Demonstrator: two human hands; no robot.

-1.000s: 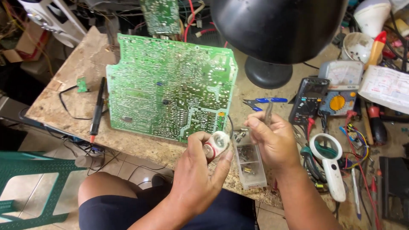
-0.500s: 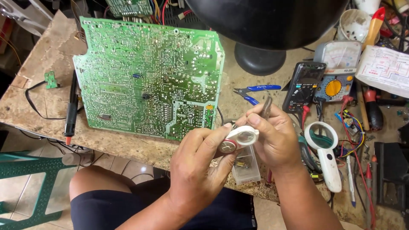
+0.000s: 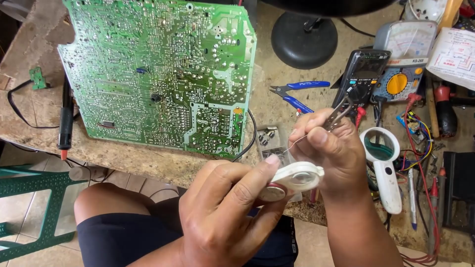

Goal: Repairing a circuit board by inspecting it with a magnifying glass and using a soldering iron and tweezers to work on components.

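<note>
Landmark: the large green printed circuit board [image 3: 158, 74], lying solder-side up on the worn stone-coloured workbench [image 3: 148, 160].

Left of the board: one small green board offcut [image 3: 36, 77], then one black probe with a red tip [image 3: 65, 121] lying along the board's left edge, its black lead looping off to the left. Below and left of the board, off the bench, part of one green metal frame [image 3: 29, 212] on the tiled floor.

Below the board's lower right corner, over the person's lap: the left hand [image 3: 225, 217], fingers closed around a small round white plastic reel [image 3: 297, 179], thumb pressed on its top. A thin silver wire [image 3: 296, 144] rises from the reel to the right hand [image 3: 329, 153], just beside and touching the reel. The right hand is clenched around slim metal tweezers [image 3: 341, 112], whose tips stick up past the knuckles. Both hands partly hide one clear plastic parts box [image 3: 271, 141] on the bench edge.

Right of the board: one black round lamp base [image 3: 304, 40]; one pair of blue-handled pliers [image 3: 297, 94]; two meters, one black digital multimeter [image 3: 363, 74] and one grey analogue meter with a yellow dial [image 3: 403, 59]; one white-framed magnifying glass [image 3: 383, 168]; red test leads [image 3: 420, 198] trailing toward the bench's far right.
</note>
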